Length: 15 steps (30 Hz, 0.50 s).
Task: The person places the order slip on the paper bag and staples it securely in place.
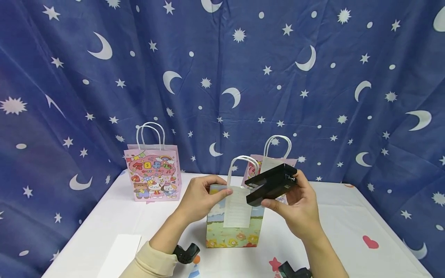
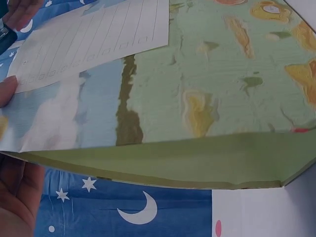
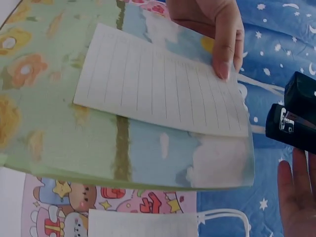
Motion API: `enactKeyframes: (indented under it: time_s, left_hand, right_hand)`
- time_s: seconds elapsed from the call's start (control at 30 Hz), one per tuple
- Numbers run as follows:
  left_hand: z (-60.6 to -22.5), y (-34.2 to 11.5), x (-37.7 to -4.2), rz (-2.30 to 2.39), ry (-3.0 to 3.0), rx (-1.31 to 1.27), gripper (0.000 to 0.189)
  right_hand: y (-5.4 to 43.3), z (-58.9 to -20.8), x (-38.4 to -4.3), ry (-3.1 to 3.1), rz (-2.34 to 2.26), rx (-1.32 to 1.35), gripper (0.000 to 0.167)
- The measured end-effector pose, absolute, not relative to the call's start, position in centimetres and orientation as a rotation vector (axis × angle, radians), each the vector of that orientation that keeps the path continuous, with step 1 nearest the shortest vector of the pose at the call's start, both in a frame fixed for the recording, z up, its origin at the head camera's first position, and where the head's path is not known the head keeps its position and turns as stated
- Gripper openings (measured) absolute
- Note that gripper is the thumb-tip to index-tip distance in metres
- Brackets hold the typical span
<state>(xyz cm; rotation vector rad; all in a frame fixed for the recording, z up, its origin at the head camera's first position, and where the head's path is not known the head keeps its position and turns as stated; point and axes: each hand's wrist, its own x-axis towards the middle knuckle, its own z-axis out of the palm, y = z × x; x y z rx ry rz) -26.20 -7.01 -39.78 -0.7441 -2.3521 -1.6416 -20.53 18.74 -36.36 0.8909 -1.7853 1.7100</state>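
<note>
A floral paper gift bag (image 1: 233, 237) with white handles stands upright on the table. A strip of lined paper (image 1: 237, 210) lies against its front, up at the top edge. My left hand (image 1: 199, 199) pinches the strip and the bag's rim together, thumb in front and fingers behind, as the left wrist view shows. In my right hand (image 1: 302, 210) I grip a black stapler (image 1: 271, 185), tilted, its mouth pointing at the bag's upper right. The right wrist view shows the stapler's mouth (image 3: 289, 121) parted and a little away from the strip's top edge.
Behind the floral bag is a pink cartoon bag (image 3: 163, 197) bearing its own paper strip (image 3: 143, 224). Another pink bag (image 1: 153, 173) stands at the back left. White paper (image 1: 119, 255) lies at the front left of the table. A starry blue curtain (image 1: 222, 77) hangs behind.
</note>
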Motion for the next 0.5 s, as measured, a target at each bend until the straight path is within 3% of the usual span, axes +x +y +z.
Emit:
enactKeyframes:
  time_s: [0.5]
  left_hand:
    - [-39.8, -6.7, -26.0, -1.621, -2.315, -0.798, 0.006]
  right_hand:
    - [16.6, -37.3, -20.4, -1.923, 1.357, 0.831, 0.070]
